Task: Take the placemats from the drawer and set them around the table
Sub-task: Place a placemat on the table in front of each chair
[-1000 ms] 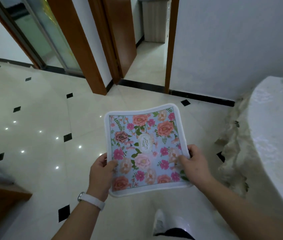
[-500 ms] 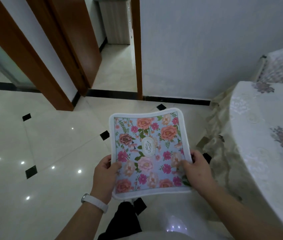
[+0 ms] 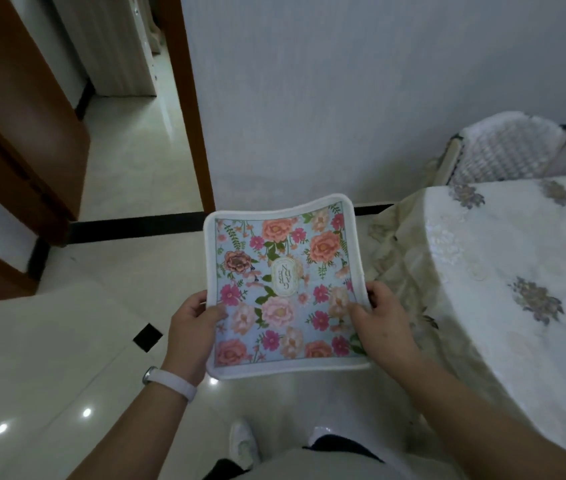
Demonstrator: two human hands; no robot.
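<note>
A floral placemat (image 3: pixel 283 282) with a white border, pink and orange flowers on pale blue, is held flat in front of me above the floor. My left hand (image 3: pixel 193 323) grips its left edge, thumb on top. My right hand (image 3: pixel 380 318) grips its right edge the same way. The table (image 3: pixel 517 271), covered by a white embroidered cloth, stands at the right, close to the mat's right side. Whether more than one mat is in the stack cannot be told.
A white wall (image 3: pixel 343 98) is straight ahead. An open doorway with brown wooden frames (image 3: pixel 194 116) lies to the left. A covered chair (image 3: pixel 503 150) stands behind the table. Glossy tiled floor (image 3: pixel 49 358) spreads to the left. My shoe (image 3: pixel 243 441) shows below.
The view has swung right: the table now fills more of the right side and the doorway has shifted left. Both hands keep the same hold on the placemat.
</note>
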